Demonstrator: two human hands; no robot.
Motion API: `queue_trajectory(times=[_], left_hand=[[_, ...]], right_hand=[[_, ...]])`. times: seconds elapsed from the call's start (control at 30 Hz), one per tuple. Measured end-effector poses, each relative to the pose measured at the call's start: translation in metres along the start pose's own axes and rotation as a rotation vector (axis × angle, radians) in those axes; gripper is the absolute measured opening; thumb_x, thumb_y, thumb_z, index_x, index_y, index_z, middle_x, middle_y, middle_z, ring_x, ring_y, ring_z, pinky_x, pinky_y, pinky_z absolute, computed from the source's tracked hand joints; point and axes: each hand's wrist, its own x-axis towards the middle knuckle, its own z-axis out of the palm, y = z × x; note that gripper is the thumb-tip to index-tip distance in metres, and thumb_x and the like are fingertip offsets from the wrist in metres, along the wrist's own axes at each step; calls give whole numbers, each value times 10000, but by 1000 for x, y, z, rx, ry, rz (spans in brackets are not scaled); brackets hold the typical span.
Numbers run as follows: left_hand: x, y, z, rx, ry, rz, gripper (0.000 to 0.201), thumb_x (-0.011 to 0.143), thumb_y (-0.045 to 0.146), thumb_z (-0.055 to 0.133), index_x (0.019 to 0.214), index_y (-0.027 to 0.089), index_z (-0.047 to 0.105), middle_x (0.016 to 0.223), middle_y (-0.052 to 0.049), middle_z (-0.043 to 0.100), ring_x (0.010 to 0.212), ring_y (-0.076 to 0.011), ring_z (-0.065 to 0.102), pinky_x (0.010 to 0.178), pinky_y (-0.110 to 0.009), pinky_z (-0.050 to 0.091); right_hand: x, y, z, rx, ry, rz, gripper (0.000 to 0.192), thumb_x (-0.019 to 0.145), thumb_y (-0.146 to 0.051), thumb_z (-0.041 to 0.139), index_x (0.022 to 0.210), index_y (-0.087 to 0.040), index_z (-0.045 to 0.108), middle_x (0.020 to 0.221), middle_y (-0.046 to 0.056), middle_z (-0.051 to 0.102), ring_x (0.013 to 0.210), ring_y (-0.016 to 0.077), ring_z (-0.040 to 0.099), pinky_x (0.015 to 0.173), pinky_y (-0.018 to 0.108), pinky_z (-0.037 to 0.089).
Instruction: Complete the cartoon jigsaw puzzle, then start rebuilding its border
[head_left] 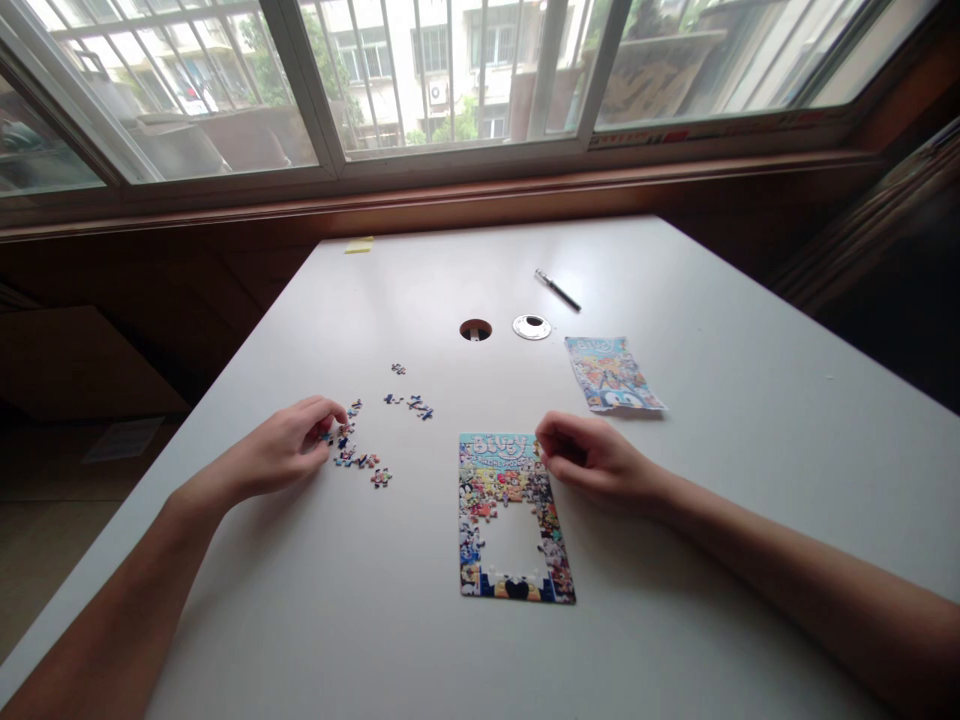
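A partly assembled jigsaw puzzle lies flat in front of me, its border and upper rows filled around a bare white opening. My left hand is left of it, fingers curled at a loose cluster of puzzle pieces. A small bluish puzzle piece shows between its thumb and fingers. At the puzzle's upper right corner, my right hand is closed, its fingertips against the edge; whatever they may hold is hidden. More loose pieces lie beyond the cluster, with one piece group nearer me.
A creased picture sheet lies to the right on the white table. Farther back are a round cable hole, its silvery cover and a pen. Yellow tape marks the far left edge, below a barred window.
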Motion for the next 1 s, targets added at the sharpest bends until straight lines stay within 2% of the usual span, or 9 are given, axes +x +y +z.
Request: queue_trajectory(times=[0.4, 0.57, 0.63, 0.83, 1.0], left_hand=[[-2, -3, 2, -7, 25, -12, 326, 784, 176, 522, 1104, 227, 555, 887, -4, 587, 752, -151, 566, 685, -239, 461], [-2, 1, 1, -26, 50, 27, 295, 794, 184, 548, 1088, 212, 559, 887, -11, 607, 740, -142, 572, 681, -236, 473], [-2, 3, 0, -21, 89, 68, 251, 811, 201, 557, 1061, 208, 571, 897, -16, 620, 753, -144, 577, 685, -241, 477], [-1, 6, -4, 48, 330, 180, 110, 885, 198, 507, 929, 181, 606, 903, -47, 647, 789, -160, 583, 735, -285, 485], [-1, 4, -1, 80, 331, 204, 145, 905, 190, 508, 945, 186, 648, 932, -60, 665, 854, -181, 608, 792, -308, 500]], right_hand=[[0, -2, 0, 10, -2, 3, 122, 810, -100, 526, 804, -207, 467, 685, -46, 415, 609, 107, 334, 550, 252, 301], [1, -1, 0, -2, -10, 10, 108, 821, -118, 532, 812, -206, 470, 694, -39, 426, 610, 108, 345, 554, 254, 304], [0, 0, 0, -6, -16, 18, 103, 829, -126, 531, 819, -207, 469, 693, -40, 422, 610, 109, 345, 556, 253, 308], [-1, 2, -2, -22, -31, 30, 89, 849, -158, 540, 825, -210, 472, 706, -26, 443, 618, 115, 367, 560, 255, 328], [-1, 0, -3, -14, -43, 48, 76, 854, -196, 551, 827, -209, 481, 726, -1, 502, 639, 129, 417, 570, 267, 357]])
